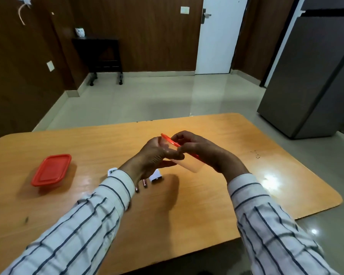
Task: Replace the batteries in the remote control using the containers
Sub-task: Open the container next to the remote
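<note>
here we are at a wooden table [216,205] with rounded corners and a glossy top, set on a pale tiled floor [147,96]. dark wood panelling lines the walls, a white door [218,36] stands at the far side, a grey fridge [316,76] rises on the right, and a small dark side table [99,54] sits against the far wall.

we hold a clear container [189,162] up off the table, between both hands, over its middle. our left hand [155,157] cups it from the left, the thumb lying across its near side and the fingers curled behind. our right hand [199,147] comes over the top, its fingertips pinched on the edge of the red lid [168,138], which looks raised along its far-left edge, though we cannot tell whether it is fully free. the container is tilted, lid side up and toward the far left, its base toward us and to the right; its long axis runs from far-left to near-right.

on the table just under our left wrist lie two batteries [145,183], pointing roughly away from us, beside a white piece [157,176] that is mostly hidden; we cannot tell what it is. well to the left a second container [51,170] with a red lid rests flat and closed, its long side running away from us, a little to the right.
</note>
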